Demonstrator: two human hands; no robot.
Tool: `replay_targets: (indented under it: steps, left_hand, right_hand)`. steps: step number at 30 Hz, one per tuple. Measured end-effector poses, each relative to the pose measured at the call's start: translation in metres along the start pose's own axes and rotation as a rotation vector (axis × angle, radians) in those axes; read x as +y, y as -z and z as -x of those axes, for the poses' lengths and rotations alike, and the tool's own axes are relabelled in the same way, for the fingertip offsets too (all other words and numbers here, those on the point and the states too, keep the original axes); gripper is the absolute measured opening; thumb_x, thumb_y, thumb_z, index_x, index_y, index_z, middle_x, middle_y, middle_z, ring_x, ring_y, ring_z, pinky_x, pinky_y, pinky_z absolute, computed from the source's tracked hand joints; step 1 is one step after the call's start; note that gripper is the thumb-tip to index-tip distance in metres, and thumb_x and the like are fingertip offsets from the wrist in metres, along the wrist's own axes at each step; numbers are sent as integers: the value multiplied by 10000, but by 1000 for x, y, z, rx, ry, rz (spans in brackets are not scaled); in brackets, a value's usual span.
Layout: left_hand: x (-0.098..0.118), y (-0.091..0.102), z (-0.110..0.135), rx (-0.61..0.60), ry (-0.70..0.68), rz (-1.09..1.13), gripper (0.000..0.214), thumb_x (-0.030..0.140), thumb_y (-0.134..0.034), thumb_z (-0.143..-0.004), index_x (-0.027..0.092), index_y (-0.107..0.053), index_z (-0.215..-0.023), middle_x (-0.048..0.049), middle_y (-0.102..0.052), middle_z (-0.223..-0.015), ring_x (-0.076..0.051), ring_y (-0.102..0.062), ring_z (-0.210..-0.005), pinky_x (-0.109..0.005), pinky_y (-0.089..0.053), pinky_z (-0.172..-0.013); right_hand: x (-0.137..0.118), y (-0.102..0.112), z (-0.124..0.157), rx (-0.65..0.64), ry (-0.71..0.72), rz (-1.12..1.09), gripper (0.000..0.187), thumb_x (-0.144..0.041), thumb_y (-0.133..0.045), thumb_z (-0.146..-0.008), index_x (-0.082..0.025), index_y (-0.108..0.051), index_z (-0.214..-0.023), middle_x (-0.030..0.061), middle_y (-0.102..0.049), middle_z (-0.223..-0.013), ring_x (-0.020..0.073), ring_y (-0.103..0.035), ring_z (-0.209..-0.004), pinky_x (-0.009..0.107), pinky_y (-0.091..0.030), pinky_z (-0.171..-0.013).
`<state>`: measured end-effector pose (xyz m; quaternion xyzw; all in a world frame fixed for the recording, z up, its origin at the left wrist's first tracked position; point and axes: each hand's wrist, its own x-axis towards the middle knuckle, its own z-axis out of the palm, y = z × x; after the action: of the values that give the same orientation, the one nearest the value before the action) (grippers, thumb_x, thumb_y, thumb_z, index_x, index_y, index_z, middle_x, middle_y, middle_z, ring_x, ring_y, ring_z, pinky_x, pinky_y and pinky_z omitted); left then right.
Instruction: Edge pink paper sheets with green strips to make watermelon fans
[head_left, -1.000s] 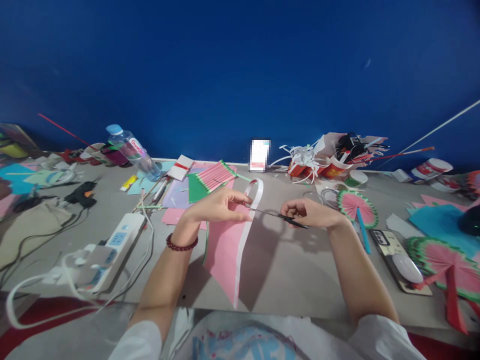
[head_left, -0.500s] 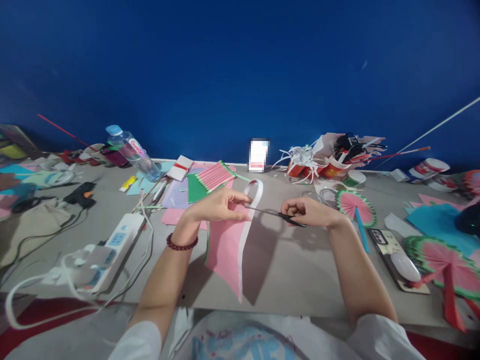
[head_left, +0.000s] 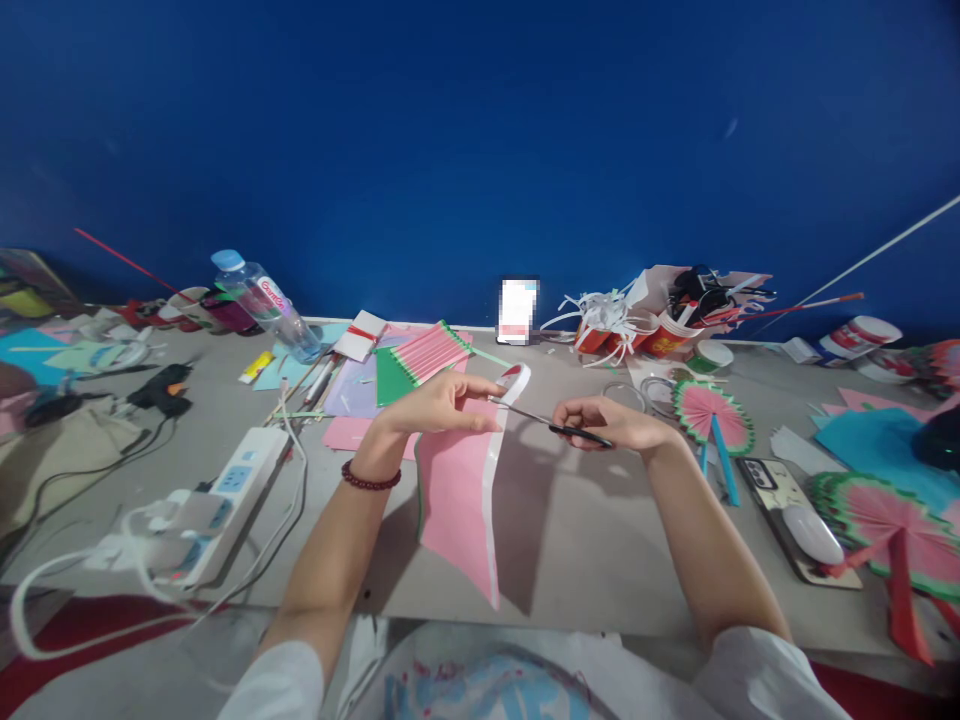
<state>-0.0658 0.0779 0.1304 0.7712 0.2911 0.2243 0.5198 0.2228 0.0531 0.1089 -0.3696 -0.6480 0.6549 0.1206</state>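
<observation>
My left hand grips a sheet of pink paper, which hangs down above the table with a white strip along its right edge and green along its left. The strip's top end curls over beyond my fingers. My right hand is closed around the black handles of a pair of scissors. Their metal blades point left and reach the paper's white edge close to my left fingertips. Whether the blades are apart cannot be made out.
Left of my arm lie a white power strip with cables and a leaning plastic bottle. Pleated pink paper lies behind. On the right are watermelon-patterned fans, a phone with a mouse on it, and red cups.
The scissors have turned, and their blades now slant up to the left against the paper's edge. The pink sheet has swung slightly right, and its curled white strip looks less looped.
</observation>
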Motion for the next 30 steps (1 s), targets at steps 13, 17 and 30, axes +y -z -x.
replay_targets:
  steps: [13,17,30]
  left_hand:
    - [-5,-2,-2,-44,73,61,541,369,-759,-728,174,-636,-1217,-90,-732,-996,-174,-655,-902,-261,-510,-755]
    - [-4,-3,-1,-43,80,64,546,361,-761,-728,169,-628,-1222,-70,-730,-946,-137,-631,-789,-229,-486,-679]
    - [-5,-7,-2,-65,105,274,656,268,-773,-721,165,-531,-1322,-123,-733,-1004,-131,-657,-778,-234,-516,-693]
  right_hand:
    - [4,0,-3,-40,104,-42,472,-587,-666,-760,-155,-543,-901,-67,-439,-598,33,-273,-442,185,-181,-389]
    - [-2,-4,0,46,131,36,514,-636,-639,-753,-153,-543,-900,-11,-512,-699,70,-397,-553,195,-273,-461]
    - [-8,-2,3,599,288,-87,457,-522,-717,-685,-223,-468,-924,16,-598,-815,90,-449,-532,219,-320,-409]
